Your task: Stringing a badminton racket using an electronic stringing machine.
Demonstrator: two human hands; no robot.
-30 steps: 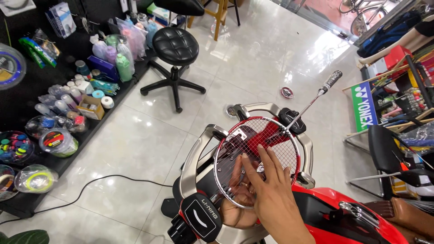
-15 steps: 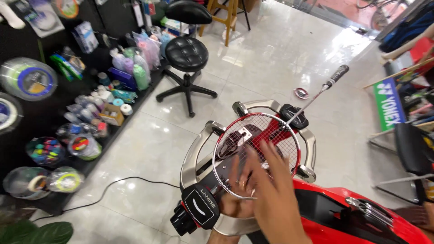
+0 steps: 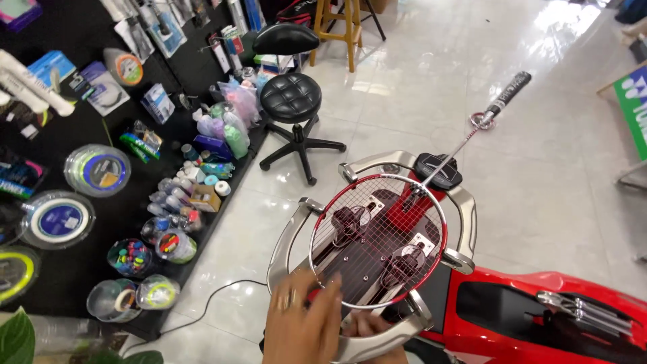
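Hands at the near end of a red badminton racket clamped in a stringing machine

The red-framed badminton racket (image 3: 379, 236) lies flat in the silver curved cradle (image 3: 286, 236) of the red stringing machine (image 3: 539, 317), its grey-wrapped handle (image 3: 510, 91) jutting out over the pale tiled floor (image 3: 539, 168), so the string bed faces up for work. The left hand (image 3: 301, 328), a ring on one finger, lies over the near rim, fingers curled onto the frame's edge; whether it pinches a string I cannot tell. The right hand (image 3: 367, 327) shows only fingertips under the frame, grip hidden. Left, a black shelf wall (image 3: 67, 269) carries round clear string reels (image 3: 100, 170) with blue and yellow labels, small pastel bottles (image 3: 229, 131) and hanging flat packets (image 3: 158, 101). A green sign (image 3: 635, 108) stands at the right edge. A black padded stool (image 3: 292, 98) stands near the shelves.
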